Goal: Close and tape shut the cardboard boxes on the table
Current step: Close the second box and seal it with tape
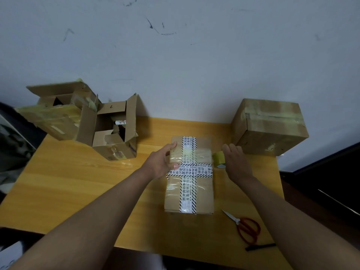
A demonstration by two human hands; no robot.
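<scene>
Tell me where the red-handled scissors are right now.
In the head view, the red-handled scissors lie on the yellow wooden table near its front right corner, right of the flat taped cardboard box, with a black pen just in front.

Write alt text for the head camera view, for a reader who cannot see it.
A person's left hand steadies a flat cardboard box crossed with striped printed tape, while the right hand holds a tape roll at its right edge. Two open boxes sit far left on the wooden table, a sealed box far right, red scissors nearby.
</scene>
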